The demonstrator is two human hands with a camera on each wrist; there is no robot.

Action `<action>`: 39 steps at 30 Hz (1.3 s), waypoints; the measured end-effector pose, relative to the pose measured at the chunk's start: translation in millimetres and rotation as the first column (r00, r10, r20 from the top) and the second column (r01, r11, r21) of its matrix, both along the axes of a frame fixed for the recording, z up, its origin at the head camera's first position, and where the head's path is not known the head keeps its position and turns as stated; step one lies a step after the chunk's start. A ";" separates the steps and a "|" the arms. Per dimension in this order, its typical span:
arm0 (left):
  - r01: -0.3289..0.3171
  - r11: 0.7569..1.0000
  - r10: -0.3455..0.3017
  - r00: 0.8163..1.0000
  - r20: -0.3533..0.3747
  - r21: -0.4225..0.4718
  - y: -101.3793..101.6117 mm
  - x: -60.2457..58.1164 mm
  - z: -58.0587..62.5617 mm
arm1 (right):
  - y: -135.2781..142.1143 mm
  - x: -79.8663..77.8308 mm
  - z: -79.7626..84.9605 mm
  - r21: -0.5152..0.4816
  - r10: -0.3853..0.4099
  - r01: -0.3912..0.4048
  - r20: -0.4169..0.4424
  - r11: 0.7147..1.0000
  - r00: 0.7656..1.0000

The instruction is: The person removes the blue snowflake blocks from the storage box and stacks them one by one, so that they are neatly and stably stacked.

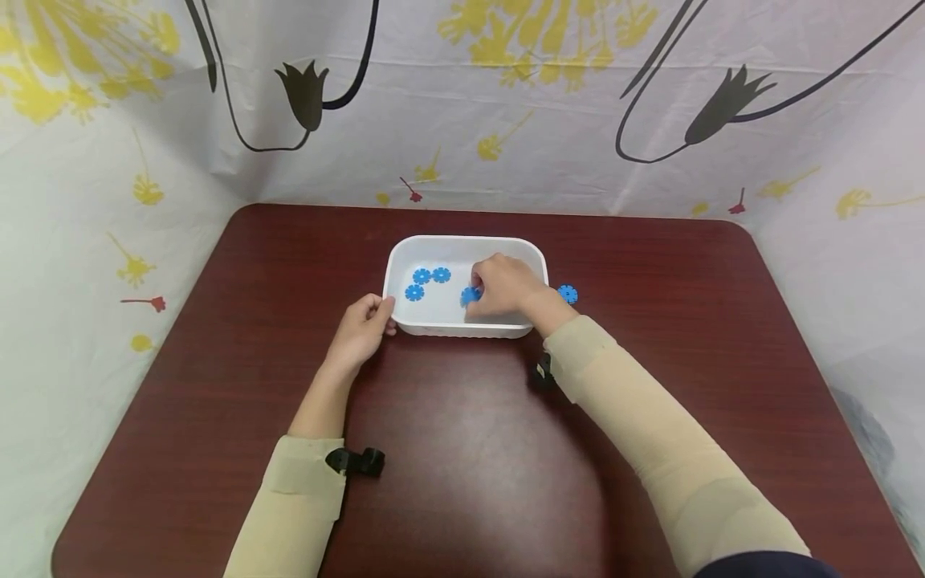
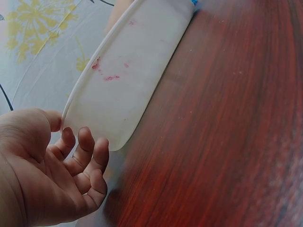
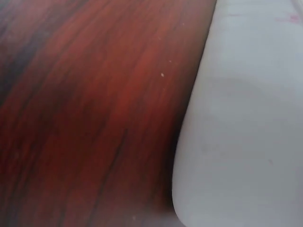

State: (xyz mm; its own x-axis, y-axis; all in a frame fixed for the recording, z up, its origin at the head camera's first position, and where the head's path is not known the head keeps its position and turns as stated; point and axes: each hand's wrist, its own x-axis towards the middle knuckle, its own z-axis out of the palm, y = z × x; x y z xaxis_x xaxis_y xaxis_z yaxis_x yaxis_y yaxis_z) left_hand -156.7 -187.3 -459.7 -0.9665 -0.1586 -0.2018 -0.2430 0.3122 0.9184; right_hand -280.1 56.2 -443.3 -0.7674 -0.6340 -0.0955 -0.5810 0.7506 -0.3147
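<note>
A white plastic tub [image 1: 470, 330] with rounded corners stands on the table. My left hand [image 1: 359, 327] grips its near left corner; in the left wrist view the thumb lies at the rim and the curled fingers [image 2: 84, 146] are against the outer wall. Inside the tub, my right hand [image 1: 506, 286] pinches a blue notched plastic disc [image 1: 470, 295] low over the floor. Several more blue discs [image 1: 421, 276] lie in the tub's left part. The right wrist view shows only the tub's outer side [image 3: 241, 123] and the table, with the hand out of sight.
Just right of the tub, another blue disc [image 1: 568, 295] lies on the dark red wooden table [image 1: 462, 449]. Behind the table hangs a pale cloth [image 1: 433, 120] with yellow and grey flower prints. A black strap [image 1: 356, 461] is on the left sleeve.
</note>
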 end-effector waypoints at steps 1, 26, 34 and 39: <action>0.000 1.000 0.000 1.000 -0.001 -0.001 0.1 0.0 -0.3 | 1.5 -0.4 1.0 -0.018 0.000 0.000 0.004 1.000 1.000; 0.000 1.000 0.000 1.000 0.004 -0.005 0.9 0.2 -0.9 | 41.4 -1.6 46.4 -0.179 -0.001 -0.012 -0.072 0.984 0.997; -0.005 1.000 0.005 1.000 -0.008 -0.008 0.7 -0.8 -0.4 | 58.6 -0.5 56.2 -0.179 -0.042 0.035 -0.036 0.983 0.998; -0.003 1.000 0.003 1.000 -0.004 -0.006 0.6 -0.7 0.0 | 69.0 -0.8 58.6 -0.175 -0.064 0.057 -0.036 0.983 0.997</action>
